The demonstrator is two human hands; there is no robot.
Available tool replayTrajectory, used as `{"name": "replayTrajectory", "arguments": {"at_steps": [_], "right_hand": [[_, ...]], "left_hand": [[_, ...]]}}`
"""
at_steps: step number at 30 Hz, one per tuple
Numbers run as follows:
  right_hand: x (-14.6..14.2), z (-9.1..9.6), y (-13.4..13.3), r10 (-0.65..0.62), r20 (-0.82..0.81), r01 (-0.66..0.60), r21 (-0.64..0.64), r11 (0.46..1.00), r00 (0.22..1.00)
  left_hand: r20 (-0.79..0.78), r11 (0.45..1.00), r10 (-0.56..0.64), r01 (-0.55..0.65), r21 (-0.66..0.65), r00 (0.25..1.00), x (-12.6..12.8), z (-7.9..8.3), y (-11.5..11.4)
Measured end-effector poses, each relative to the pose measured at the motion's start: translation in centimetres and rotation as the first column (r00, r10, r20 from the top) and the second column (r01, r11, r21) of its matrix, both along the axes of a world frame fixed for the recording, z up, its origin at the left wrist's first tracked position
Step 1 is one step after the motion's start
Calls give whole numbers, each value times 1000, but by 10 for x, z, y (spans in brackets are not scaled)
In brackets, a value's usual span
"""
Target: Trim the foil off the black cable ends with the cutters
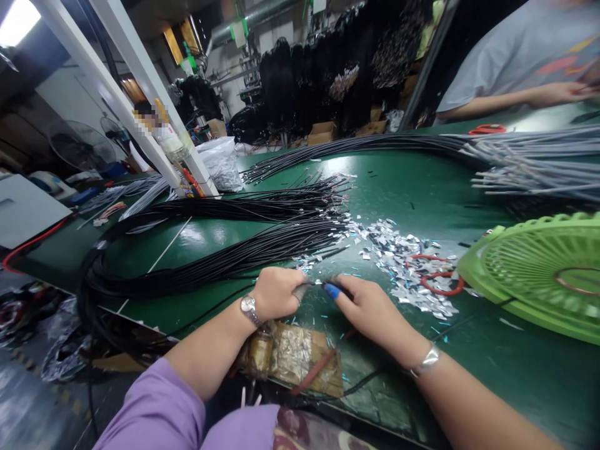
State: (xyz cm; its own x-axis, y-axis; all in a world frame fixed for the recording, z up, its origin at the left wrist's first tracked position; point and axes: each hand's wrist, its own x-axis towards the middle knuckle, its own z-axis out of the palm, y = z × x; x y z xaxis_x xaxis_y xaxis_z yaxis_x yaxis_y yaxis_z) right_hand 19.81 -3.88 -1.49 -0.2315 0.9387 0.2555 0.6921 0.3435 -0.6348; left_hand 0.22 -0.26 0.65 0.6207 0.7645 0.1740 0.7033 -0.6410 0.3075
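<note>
My left hand, with a watch on its wrist, is closed in a pinch on a thin black cable near its end. My right hand pinches the same cable from the other side; its thumb wears a blue covering. A small pale bit shows on the cable between the fingertips. Beyond my hands lie thick bundles of black cables, their cut ends pointing right. Silver foil scraps are heaped past my right hand. Below my hands sits a tape-wrapped block.
A green fan lies at the right, beside a tool with red-orange handles among the scraps. Grey cables lie at the back right, near a co-worker in a grey shirt. White posts rise at the left.
</note>
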Motion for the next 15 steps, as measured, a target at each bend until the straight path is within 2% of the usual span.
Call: {"name": "replayTrajectory", "arguments": {"at_steps": [1,2,4,5,7,9,15], "right_hand": [[2,1,1,-5,-58,6,18,1000,998],[3,2,1,-6,-114,11,43,999,993],[3,3,2,18,-208,6,114,993,978],[3,3,2,40,-240,-3,153,988,970],[1,2,2,85,-279,-23,220,975,957],[-2,0,1,115,-297,-37,256,966,948],[-5,-4,-1,121,-330,-49,218,975,936]], "left_hand": [[109,988,32,-15,-151,994,-1,0,3],[210,947,85,-14,-320,974,-1,-1,6],[344,793,219,39,-609,913,-2,-2,11],[380,713,274,78,-697,884,-2,-3,13],[429,614,322,159,-773,844,-1,-4,15],[461,572,320,219,-791,828,0,-5,14],[465,545,298,251,-800,833,2,-7,13]]}}
